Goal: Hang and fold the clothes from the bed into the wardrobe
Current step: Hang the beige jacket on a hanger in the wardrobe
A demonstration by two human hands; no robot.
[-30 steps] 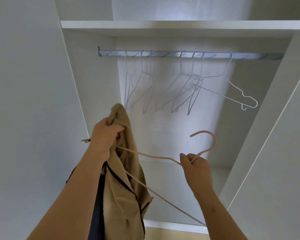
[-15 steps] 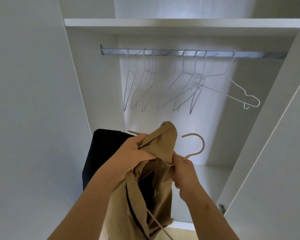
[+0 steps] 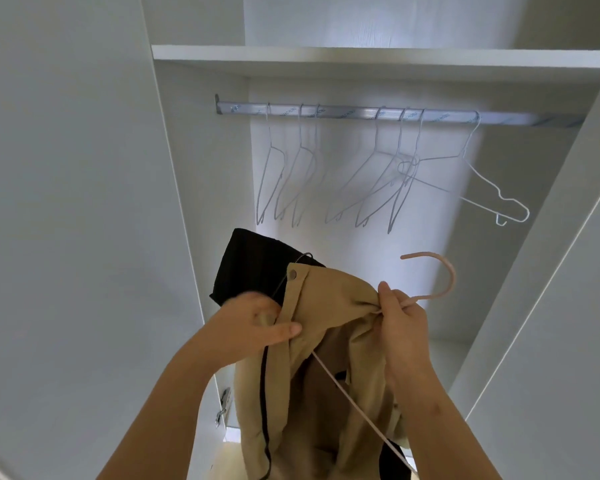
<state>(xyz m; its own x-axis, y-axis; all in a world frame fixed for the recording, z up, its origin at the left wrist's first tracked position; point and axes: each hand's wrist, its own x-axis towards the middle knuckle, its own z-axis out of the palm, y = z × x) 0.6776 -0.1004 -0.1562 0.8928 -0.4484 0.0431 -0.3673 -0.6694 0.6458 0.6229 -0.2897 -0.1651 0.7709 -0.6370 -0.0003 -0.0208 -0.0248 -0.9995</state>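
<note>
— Where is the garment (image 3: 326,306)?
— Hanging before the open wardrobe (image 3: 201,168), below the rail (image 3: 361,114); right hand (image 3: 404,327) pinches pink hanger (image 3: 452,277) and cloth together; left hand (image 3: 246,323), blurred, grips its front edge, thumb laid flat.

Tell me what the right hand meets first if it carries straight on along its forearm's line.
Probably the middle cluster of white wire hangers on the rail; the right hand aims up and left toward them. Depth is unclear, so it might pass beneath.
</note>
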